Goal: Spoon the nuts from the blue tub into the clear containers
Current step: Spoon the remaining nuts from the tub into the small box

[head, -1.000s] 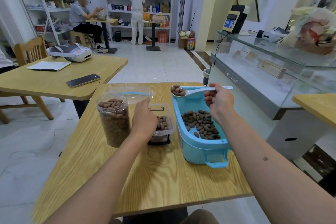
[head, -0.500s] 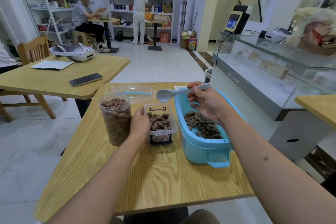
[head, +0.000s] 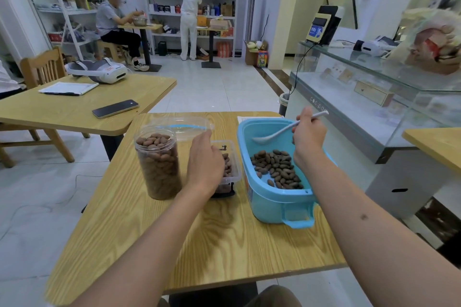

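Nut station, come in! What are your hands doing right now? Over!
Right hand grips white spoon over blue tub. Left hand holds small clear container. Nothing in the way.

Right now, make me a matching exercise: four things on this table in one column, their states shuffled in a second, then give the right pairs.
Things:
1. round jar
2. small clear container
3. blue tub
4. white spoon

States:
A. held by the right hand over the tub, bowl empty
B. filled with nuts to the top, standing alone
C. steadied by the left hand, partly filled
D. a loose layer of nuts across its floor

Pairs: 1-B, 2-C, 3-D, 4-A
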